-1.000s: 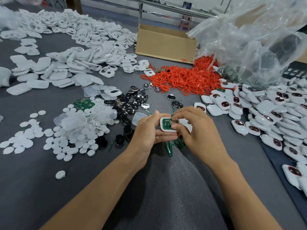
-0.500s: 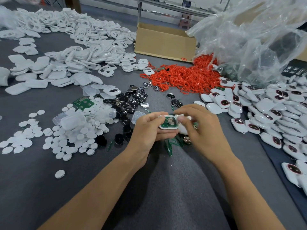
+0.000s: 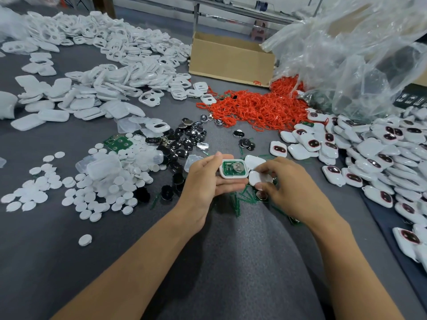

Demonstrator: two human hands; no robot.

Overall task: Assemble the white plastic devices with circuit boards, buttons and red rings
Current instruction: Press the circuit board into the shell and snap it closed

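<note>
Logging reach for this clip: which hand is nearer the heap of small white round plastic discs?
Left. The left hand, holding the open white shell with green circuit board, lies just right of the discs; the right hand, pinching a white cover, is farther right.

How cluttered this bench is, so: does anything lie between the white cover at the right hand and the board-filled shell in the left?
Nothing visible does. The white cover, pinched by the right hand, sits directly beside the white shell that the left hand holds.
</note>
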